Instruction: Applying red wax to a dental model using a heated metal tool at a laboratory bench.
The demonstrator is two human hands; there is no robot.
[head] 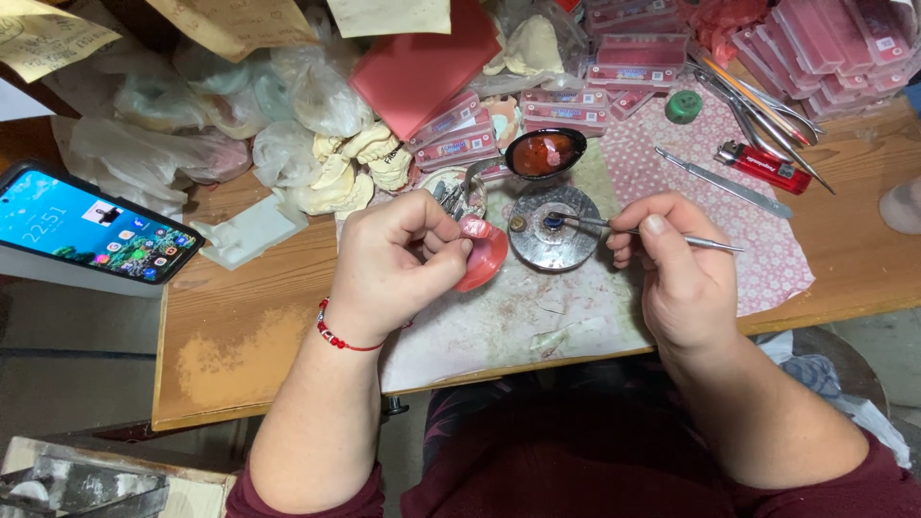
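Cluttered from edge to edge, a wooden workbench [240,326] fills the view, with a pale, stained sheet [499,317] spread at its middle and a pink patterned cloth [767,259] to the right of it. Crumpled plastic bags [153,144] and cream plaster casts of teeth [345,173] pile up at the back left; stacks of pink flat boxes [825,48] crowd the back right. One phone [91,225] with a lit screen lies at the left edge.

The left hand [393,269], a red bead bracelet [336,336] on its wrist, curls closed around a pink wax denture piece [480,249], thumb and fingers pressed on it. The piece sits at the fingertips, just above the sheet, rounded and glossy, salmon red below and paler pink on top.

The right hand [676,264] pinches one thin metal tool [633,230] between thumb and forefinger. The handle sticks out to the right past the thumb, and the tip points left onto a round grey metal disc [556,230] that lies just right of the wax piece. Two small knobs show on the disc, one brass, one dark blue.

Just behind the disc rests one dark oval dish [545,153] holding something reddish. Further right lie one red lighter [766,168], one flat metal blade [724,182], a bundle of long pliers and probes [767,110], too tangled to count, and one small green cap [683,105].
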